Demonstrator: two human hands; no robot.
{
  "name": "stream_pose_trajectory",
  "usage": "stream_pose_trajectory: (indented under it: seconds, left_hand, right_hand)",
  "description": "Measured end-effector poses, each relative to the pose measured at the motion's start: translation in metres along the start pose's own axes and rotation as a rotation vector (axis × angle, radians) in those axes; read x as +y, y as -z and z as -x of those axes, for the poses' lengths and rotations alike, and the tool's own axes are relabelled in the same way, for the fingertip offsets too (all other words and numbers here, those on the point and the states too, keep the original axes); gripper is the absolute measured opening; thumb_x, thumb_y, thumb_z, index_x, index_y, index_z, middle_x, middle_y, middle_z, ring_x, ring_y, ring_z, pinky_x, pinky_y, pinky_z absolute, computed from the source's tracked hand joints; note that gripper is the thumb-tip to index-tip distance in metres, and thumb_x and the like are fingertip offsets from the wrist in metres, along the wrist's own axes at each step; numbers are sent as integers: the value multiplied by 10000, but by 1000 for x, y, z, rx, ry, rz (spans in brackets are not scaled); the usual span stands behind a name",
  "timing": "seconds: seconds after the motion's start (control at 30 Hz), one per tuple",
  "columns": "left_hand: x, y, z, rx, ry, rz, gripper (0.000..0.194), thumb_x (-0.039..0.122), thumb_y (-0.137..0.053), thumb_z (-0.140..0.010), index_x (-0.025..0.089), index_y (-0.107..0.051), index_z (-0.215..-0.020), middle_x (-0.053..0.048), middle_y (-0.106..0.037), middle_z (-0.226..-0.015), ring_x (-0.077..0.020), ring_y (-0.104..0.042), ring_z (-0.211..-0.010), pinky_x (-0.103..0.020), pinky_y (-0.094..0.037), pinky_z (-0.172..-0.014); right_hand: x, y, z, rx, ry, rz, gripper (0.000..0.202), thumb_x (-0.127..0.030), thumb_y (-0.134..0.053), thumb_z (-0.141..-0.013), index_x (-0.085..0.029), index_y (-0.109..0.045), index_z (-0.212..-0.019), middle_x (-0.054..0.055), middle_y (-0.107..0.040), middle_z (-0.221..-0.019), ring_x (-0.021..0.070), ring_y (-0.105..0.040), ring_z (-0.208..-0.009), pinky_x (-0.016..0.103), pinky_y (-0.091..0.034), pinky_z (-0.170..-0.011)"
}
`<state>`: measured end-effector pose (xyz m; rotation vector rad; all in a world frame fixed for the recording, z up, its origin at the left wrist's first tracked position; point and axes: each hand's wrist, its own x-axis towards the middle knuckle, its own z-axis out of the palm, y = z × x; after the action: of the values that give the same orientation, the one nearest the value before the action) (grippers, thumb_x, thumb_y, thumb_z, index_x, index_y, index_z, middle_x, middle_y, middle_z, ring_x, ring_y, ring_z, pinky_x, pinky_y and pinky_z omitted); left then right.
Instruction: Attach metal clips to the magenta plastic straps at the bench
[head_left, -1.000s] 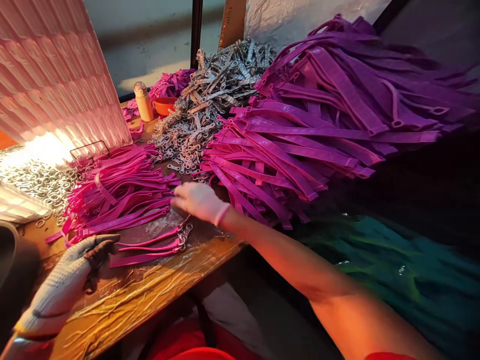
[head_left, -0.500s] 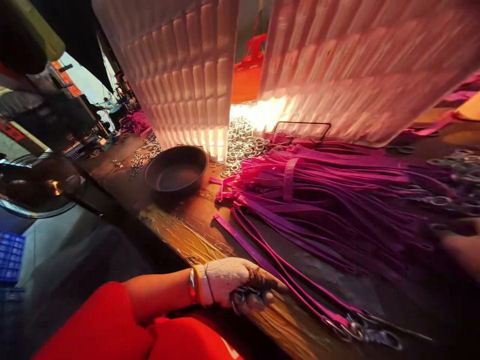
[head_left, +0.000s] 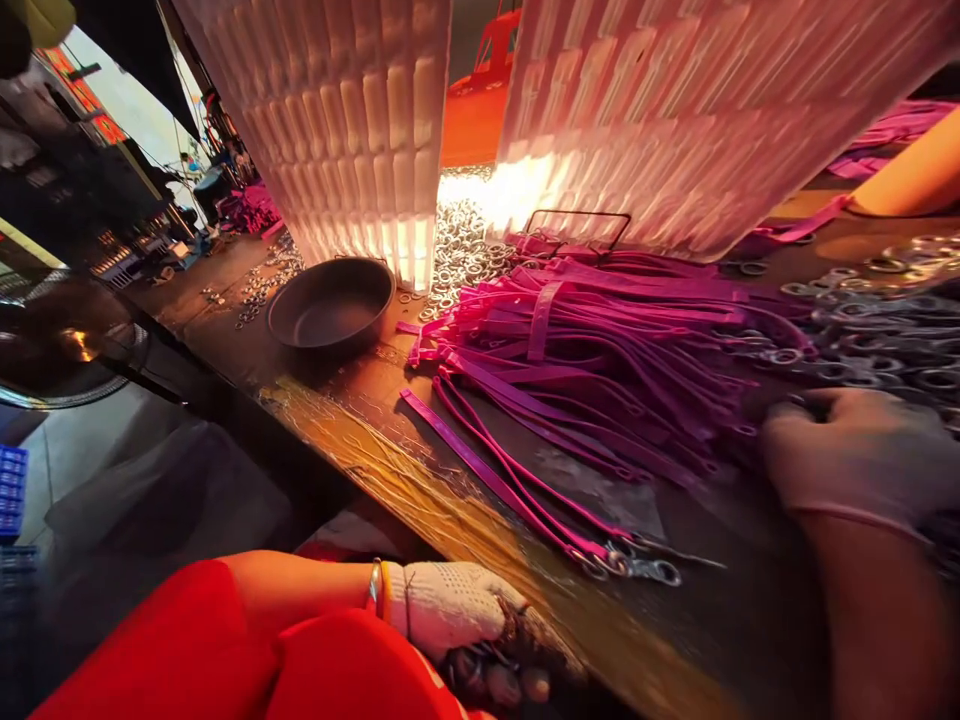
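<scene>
Table: the wooden table runs from the far left to the near right, its front edge worn and streaked.
Ribbed sheets: a left sheet and a right sheet stand upright at the far side, with bright light between them.
Pink straps: the pile of straps lies on the table in front of the right sheet.
Metal links: a silvery heap of links is at the right, beside the straps.
Right hand: this hand, in a thin pale glove, is near the strap pile and the links; it is blurred, so I cannot tell if it grasps something.
Left hand: this hand, in a dotted, stained glove, is curled at the near edge, grasping dark rings.
Bowl: a dark bowl sits left of the straps.
Separate straps: a few loose straps lie nearer, with metal clips at their right ends.
Small rings: many small rings lie between the sheets.
</scene>
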<state>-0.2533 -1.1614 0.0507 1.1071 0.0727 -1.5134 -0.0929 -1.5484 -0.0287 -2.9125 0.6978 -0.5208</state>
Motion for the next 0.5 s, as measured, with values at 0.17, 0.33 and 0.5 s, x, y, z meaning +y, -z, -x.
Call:
stream_pose_trajectory:
  seconds: [0.17, 0.33, 0.5]
  left_hand:
    - [-11, -16, 0, 55, 47, 22, 248, 330, -760, -806, 192, -764, -1013, 22, -633, -697, -60, -441, -386, -178, -331, -304]
    - [-30, -25, 0, 83, -46, 24, 205, 304, -743, -818, 205, -775, -994, 13, -648, -746, -66, -499, -442, -168, -367, -324]
    - [-37, -38, 7, 123, -80, -16, 168, 335, -753, -805, 195, -773, -896, 10, -652, -734, -74, -501, -455, -183, -378, -353]
  right_hand:
    - [-30, 32, 19, 0, -231, -26, 506, -293, -546, -745, -71, -795, -1125, 305, -715, -869, 338, -590, -648, 372, -286, -550]
    - [-36, 39, 22, -75, -259, -5, 565, -313, -525, -732, -40, -777, -1159, 341, -712, -920, 401, -633, -736, 408, -291, -546]
    - [-29, 30, 24, -65, -262, 55, 566, -352, -527, -735, -71, -784, -1154, 345, -715, -869, 471, -663, -791, 438, -320, -508]
